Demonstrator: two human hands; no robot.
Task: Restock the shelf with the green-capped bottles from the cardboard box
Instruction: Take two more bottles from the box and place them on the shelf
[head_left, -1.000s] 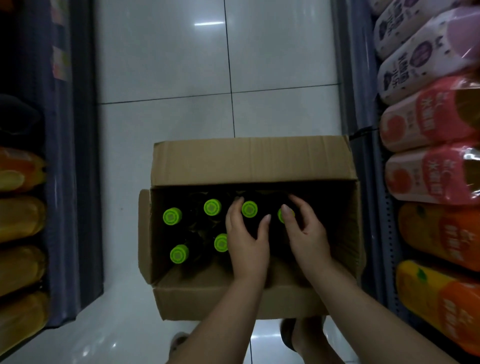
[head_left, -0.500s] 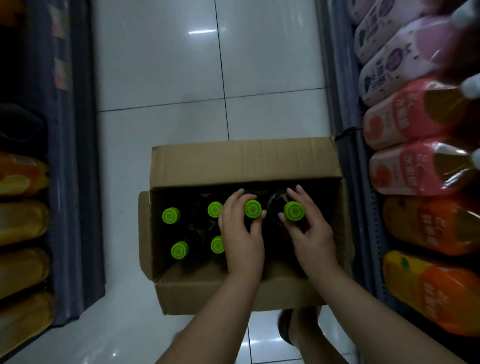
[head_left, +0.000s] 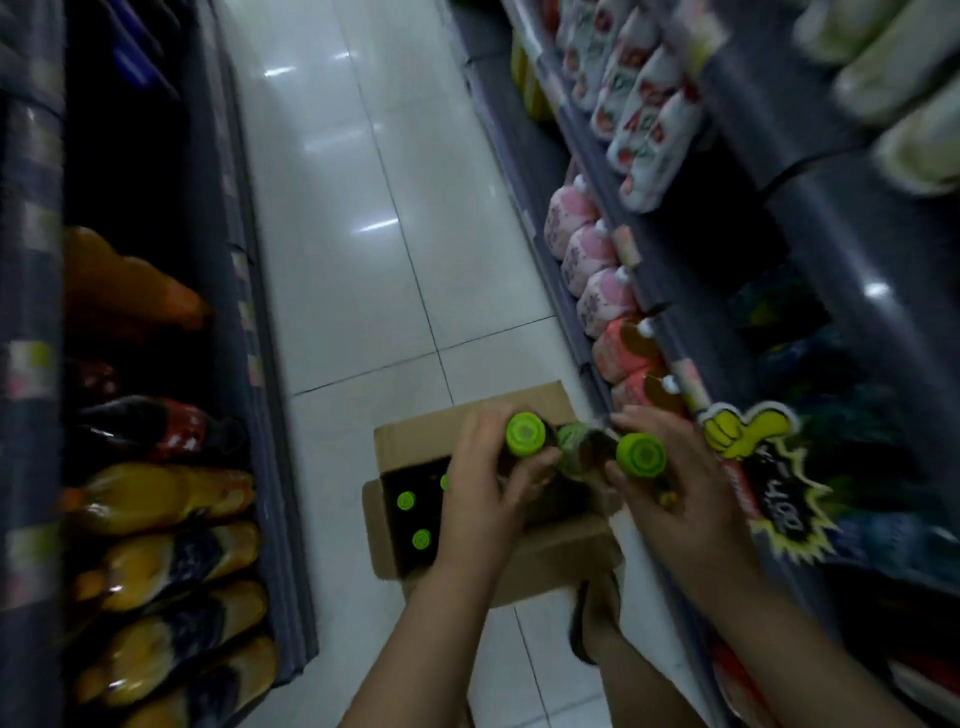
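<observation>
Both bottles have come up out of the cardboard box: the left hand holds one green-capped bottle by the neck, the right hand another. A moment ago they stood among the rest. The remaining caps sit below the left grip, so shelving likely comes next.

1. I see dim shelves either side, nearly black in their recesses.
2. Overhead lights glare on the glossy floor tiles.
3. Motion blur smears everything; edges bend outward.
</observation>
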